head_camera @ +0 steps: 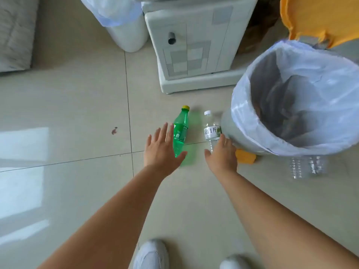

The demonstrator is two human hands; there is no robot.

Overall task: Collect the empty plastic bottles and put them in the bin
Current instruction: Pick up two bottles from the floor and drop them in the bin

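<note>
A green bottle (181, 129) with a yellow cap lies on the tiled floor. Beside it on the right lies a clear bottle (211, 131) with a white cap and white label. My left hand (162, 151) hovers over the green bottle's lower half, fingers spread, holding nothing. My right hand (221, 154) reaches over the clear bottle's base, fingers apart, also holding nothing. Just right of the clear bottle stands the grey bin (233, 127), lined with a translucent bag. Two more clear bottles (307, 166) lie on the floor below the bin.
A white appliance cabinet (194, 45) stands behind the bottles. A second white bin (126, 33) with a bag sits to its left. An orange lid (318, 18) is at top right. My white shoes (151, 255) are at the bottom edge. A small stain (114, 130) marks the floor.
</note>
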